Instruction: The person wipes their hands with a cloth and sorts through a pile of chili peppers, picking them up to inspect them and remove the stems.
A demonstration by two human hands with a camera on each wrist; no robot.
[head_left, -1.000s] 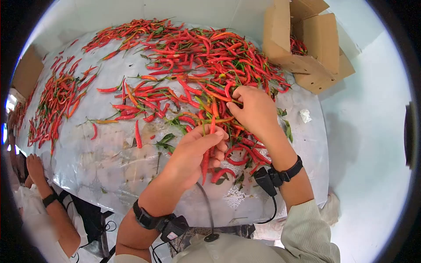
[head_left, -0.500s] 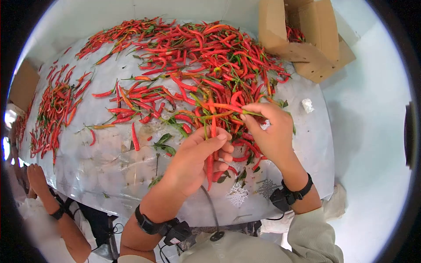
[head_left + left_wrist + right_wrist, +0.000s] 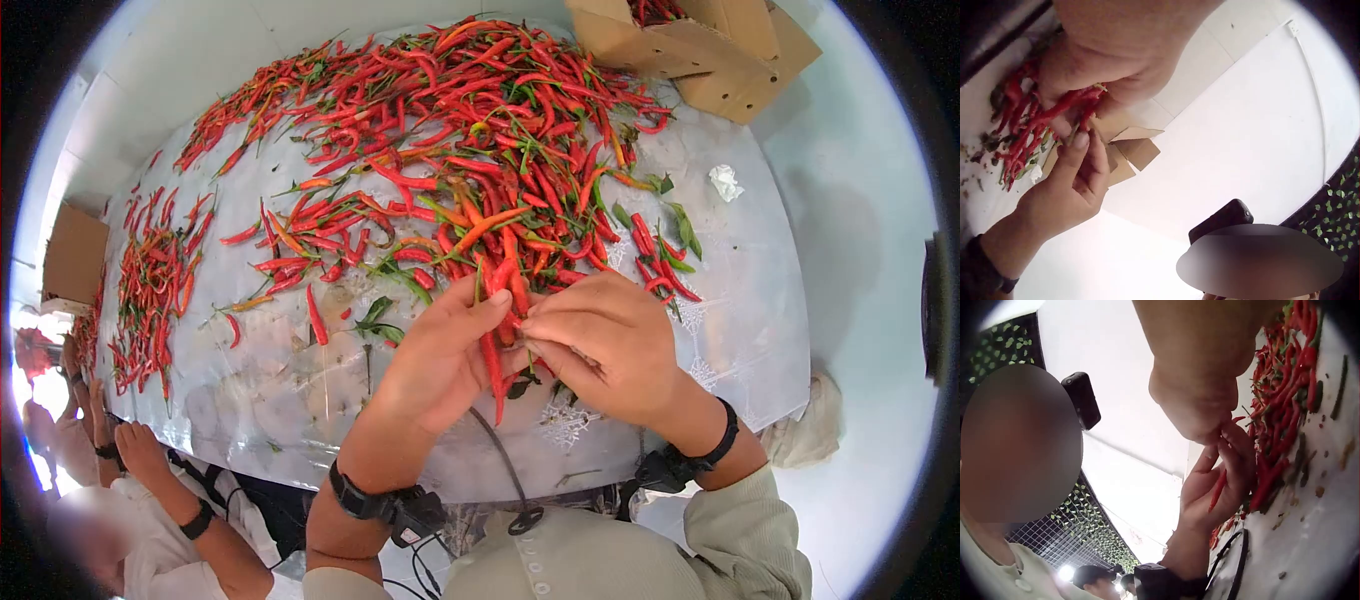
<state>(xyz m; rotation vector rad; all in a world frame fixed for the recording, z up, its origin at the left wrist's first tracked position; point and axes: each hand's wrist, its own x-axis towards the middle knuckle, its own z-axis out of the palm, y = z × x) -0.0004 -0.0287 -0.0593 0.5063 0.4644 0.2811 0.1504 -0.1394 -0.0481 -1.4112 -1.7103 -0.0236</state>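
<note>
My left hand (image 3: 440,345) holds several red chili peppers (image 3: 491,362) between thumb and fingers, tips hanging down below the palm. Close against it, my right hand (image 3: 605,345) pinches the stem end of a chili; in the left wrist view its thumb and fingertip (image 3: 1080,140) meet at a green stem under the red chilies (image 3: 1063,107). Seen from the right wrist, one red chili (image 3: 1218,490) lies across the left hand's fingers (image 3: 1235,453). A large heap of red and orange chilies (image 3: 520,130) spreads just beyond both hands.
A plastic-covered table (image 3: 250,375) bears a second chili pile (image 3: 155,300) at left and a small group (image 3: 660,268) at right. Green leaves (image 3: 375,318) and crumpled white paper (image 3: 725,183) lie about. Cardboard box (image 3: 700,55) stands behind; another person's arm (image 3: 190,500) is at left.
My right hand has drawn back from the heap with a chili, moving toward me to meet the left hand. The head view has shifted, and a small chili group now shows at right.
</note>
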